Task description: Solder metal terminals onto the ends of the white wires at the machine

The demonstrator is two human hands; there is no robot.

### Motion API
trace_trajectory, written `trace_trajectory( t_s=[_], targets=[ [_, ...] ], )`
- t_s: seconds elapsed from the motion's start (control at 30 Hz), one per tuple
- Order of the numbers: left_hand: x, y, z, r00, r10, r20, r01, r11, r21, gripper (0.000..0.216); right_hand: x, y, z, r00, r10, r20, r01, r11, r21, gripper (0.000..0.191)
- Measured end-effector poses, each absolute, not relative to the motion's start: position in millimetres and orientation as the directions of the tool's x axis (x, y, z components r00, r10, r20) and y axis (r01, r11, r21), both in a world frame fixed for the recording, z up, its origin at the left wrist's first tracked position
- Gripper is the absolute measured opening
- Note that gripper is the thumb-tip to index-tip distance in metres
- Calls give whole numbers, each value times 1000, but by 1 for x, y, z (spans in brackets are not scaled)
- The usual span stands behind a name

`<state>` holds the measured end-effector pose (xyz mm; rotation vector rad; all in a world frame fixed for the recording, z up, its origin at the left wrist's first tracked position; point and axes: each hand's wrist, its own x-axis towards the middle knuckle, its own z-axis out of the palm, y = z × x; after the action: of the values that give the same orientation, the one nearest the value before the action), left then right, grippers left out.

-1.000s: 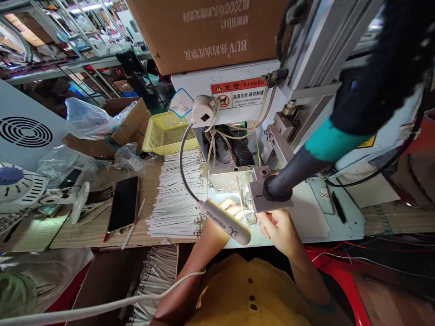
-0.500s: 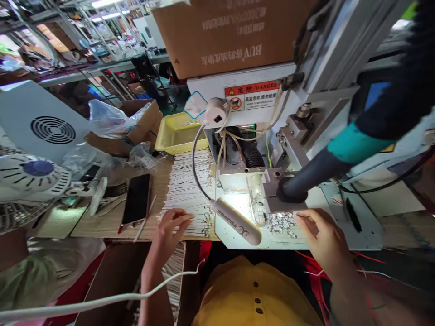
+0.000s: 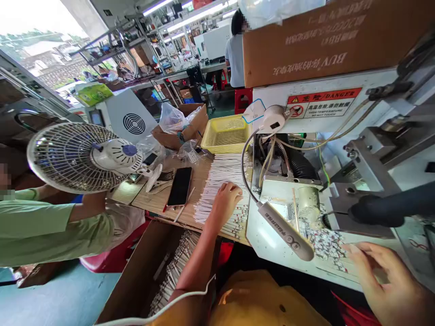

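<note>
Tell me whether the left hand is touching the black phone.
No, the left hand is at the thin white wires, clearly apart from the black phone.

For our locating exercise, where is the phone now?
The phone lies left of centre in the head view, on the wooden table between the fan and the white wires.

One smartphone [image 3: 180,186], one electric fan [image 3: 116,156], one yellow mesh basket [image 3: 224,147], one gooseneck lamp [image 3: 285,231] and one danger label [image 3: 322,104] accompany a worker's two bare hands [image 3: 226,201] [image 3: 387,276].
</note>
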<state>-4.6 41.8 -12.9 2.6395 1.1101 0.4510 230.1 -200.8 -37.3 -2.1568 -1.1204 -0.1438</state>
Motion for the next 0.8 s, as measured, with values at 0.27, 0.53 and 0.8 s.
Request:
trace_trajectory(
  t_s=[0.27, 0.53, 0.8],
  targets=[
    [-3, 43, -13, 690, 698, 189, 617, -705, 350, 7, 227, -206, -49, 542, 835, -95, 355, -329, -875, 36],
    [4, 44, -15, 691, 706, 153, 627, -691, 359, 14, 225, -203, -43, 543, 839, -35, 393, -290, -873, 33],
    [-6, 42, -6, 661, 698, 276, 507, -686, 521, 14, 216, -196, -23, 707, 707, -13, 225, -242, -944, 29]
  ],
)
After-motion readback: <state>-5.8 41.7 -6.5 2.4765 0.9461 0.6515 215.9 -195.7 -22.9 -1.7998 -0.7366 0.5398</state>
